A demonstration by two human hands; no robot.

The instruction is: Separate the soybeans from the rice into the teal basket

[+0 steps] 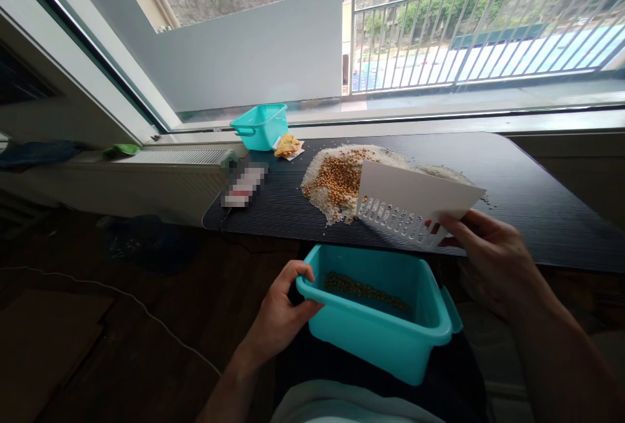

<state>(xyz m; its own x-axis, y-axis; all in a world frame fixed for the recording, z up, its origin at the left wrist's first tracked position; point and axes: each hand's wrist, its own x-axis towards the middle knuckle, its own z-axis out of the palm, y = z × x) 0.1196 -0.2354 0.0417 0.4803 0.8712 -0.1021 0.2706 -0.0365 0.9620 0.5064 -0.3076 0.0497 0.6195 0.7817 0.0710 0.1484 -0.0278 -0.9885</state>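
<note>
Black table (pixel 532 205) under grains (pixel 336 179) — window (pixel 293 52) behind

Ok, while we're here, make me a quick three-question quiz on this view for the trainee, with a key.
1. Which hand holds the slotted sheet?
2. True or false: the left hand grips the rim of the near bin.
3. The grains around the golden beans on the table are: A red; B white; C black.

Key:
1. The right hand.
2. True.
3. B, white.
</note>
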